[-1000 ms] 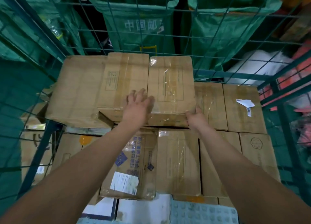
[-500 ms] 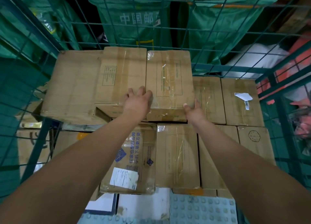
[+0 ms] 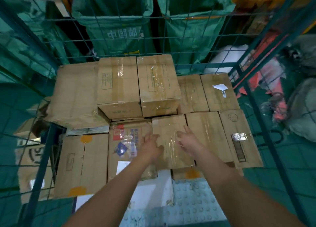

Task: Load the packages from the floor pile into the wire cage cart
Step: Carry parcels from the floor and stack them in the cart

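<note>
The green wire cage cart [image 3: 172,17] is stacked with brown cardboard boxes. A taped box [image 3: 158,84] sits on the upper layer at the back, beside a similar box [image 3: 118,88]. Both hands now hover over a lower taped box [image 3: 169,134] in the front row. My left hand [image 3: 150,146] has relaxed, spread fingers at that box's left edge. My right hand [image 3: 188,139] is open with loosely bent fingers over its right part. Neither hand holds anything.
Green mail sacks [image 3: 119,30] hang behind the cage's back wall. A large flat box [image 3: 75,93] lies at the upper left. Boxes with a white torn label [image 3: 219,91] and a printed sticker [image 3: 239,138] fill the right side. Blue bubble wrap [image 3: 193,206] lies at the front.
Both hands have left the upper taped box, which stays on the back layer, and pulled back toward me over the lower front box.
</note>
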A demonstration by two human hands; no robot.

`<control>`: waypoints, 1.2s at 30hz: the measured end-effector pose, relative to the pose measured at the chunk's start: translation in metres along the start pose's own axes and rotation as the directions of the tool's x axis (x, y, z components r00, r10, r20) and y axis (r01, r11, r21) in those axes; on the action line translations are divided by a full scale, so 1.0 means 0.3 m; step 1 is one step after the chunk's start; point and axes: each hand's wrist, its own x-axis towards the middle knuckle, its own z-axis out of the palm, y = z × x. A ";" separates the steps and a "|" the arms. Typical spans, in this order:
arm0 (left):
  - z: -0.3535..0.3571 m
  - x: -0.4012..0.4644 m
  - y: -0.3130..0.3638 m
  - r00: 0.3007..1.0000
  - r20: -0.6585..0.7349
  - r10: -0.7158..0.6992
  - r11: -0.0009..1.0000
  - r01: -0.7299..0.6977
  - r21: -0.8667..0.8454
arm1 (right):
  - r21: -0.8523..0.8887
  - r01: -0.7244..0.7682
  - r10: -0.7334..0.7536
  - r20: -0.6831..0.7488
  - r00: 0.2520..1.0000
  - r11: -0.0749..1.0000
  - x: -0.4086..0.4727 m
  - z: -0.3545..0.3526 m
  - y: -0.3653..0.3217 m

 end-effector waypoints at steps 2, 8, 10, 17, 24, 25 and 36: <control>0.045 -0.081 0.031 0.998 0.018 -0.056 0.951 0.059 -0.304 | 0.011 -0.011 0.011 0.021 1.000 1.000 -0.074 -0.005 0.077; 0.248 -0.322 0.065 0.989 0.147 -0.023 0.865 0.094 -0.493 | 0.079 -0.068 0.069 -0.004 0.998 0.995 -0.339 -0.107 0.432; 0.335 -0.409 0.078 0.972 0.233 -0.022 0.847 0.141 -0.512 | 0.152 -0.119 0.123 -0.014 0.992 0.981 -0.456 -0.165 0.570; 0.596 -0.702 0.093 0.897 0.442 0.030 0.867 0.197 -0.458 | 0.547 -0.101 0.219 -0.154 0.964 0.831 -0.757 -0.263 1.016; 0.797 -1.119 0.017 0.809 0.578 0.107 0.934 0.117 -0.337 | 0.822 0.148 0.245 -0.328 0.913 0.551 -1.163 -0.195 1.452; 0.827 -1.177 0.006 0.794 0.596 0.121 0.943 0.096 -0.319 | 0.827 0.171 0.263 -0.355 0.897 0.535 -1.227 -0.179 1.516; 1.120 -1.655 -0.006 0.605 0.767 0.213 0.970 -0.228 -0.089 | 0.861 0.495 0.484 -0.486 0.728 0.120 -1.719 -0.082 2.087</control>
